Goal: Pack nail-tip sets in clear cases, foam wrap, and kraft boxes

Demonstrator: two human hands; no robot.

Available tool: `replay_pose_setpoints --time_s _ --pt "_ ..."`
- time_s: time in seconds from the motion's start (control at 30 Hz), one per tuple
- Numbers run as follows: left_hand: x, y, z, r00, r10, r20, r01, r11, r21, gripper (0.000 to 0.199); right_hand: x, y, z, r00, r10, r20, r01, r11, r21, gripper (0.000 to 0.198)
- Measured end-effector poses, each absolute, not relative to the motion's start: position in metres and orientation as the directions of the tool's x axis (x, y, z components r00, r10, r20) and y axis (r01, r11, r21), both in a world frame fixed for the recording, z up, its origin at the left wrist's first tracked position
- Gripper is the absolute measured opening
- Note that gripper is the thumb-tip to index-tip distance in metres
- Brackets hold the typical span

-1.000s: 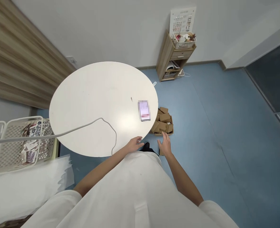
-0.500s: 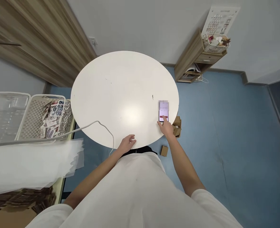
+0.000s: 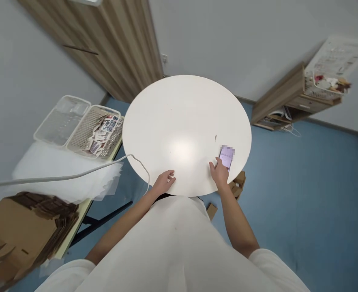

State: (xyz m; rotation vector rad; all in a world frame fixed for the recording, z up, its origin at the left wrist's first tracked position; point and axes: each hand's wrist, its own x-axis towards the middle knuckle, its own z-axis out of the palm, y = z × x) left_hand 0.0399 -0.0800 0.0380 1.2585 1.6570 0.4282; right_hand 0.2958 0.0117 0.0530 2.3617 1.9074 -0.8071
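A smartphone with a lit screen lies on the right side of the white oval table; its top part is pixelated. Over the phone's lower left edge is my right hand, thumb and forefinger apart, holding nothing that I can see. Whether a fingertip touches the phone I cannot tell. My left hand rests at the table's near edge, fingers loosely curved and apart, with nothing in it. Just left of that hand, a white cable runs across the table's edge.
Left of the table, a side table carries a perforated basket of small cards, a clear bin, white sheets and flattened cardboard. Small cardboard boxes are on the floor at right. A wooden cabinet stands by the wall.
The camera view has swung, so the table and phone appear shifted right. My right hand's forefinger has left the lower screen and now lies at the phone's left side. My left hand stays put.
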Motion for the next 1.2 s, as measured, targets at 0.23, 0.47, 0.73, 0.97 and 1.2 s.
replay_pose_setpoints --time_s 0.23,0.47,0.73,0.97,1.2 --pt "0.003 -0.086 0.061 -0.189 0.904 -0.384 0.504 0.424 0.752 0.044 0.222 0.02 0.063 -0.376 0.805 -0.458 0.886 0.168 -0.433 0.044" --pt "-0.081 -0.118 0.079 -0.342 0.874 -0.345 0.516 0.481 0.708 0.051 0.145 0.016 0.064 -0.643 0.557 -0.526 0.761 0.545 -0.352 0.042" --pt "-0.175 -0.174 0.08 -0.468 0.841 -0.27 0.451 0.49 0.746 0.051 0.029 0.002 0.073 -0.771 0.425 -0.474 0.602 0.729 -0.326 0.042" --pt "-0.241 -0.222 0.074 -0.514 0.831 -0.212 0.446 0.47 0.762 0.046 -0.071 -0.023 0.081 -0.796 0.419 -0.436 0.574 0.751 -0.326 0.047" --pt "-0.276 -0.231 0.066 -0.557 0.806 -0.2 0.392 0.467 0.792 0.042 -0.116 -0.021 0.084 -0.799 0.384 -0.463 0.541 0.796 -0.273 0.045"
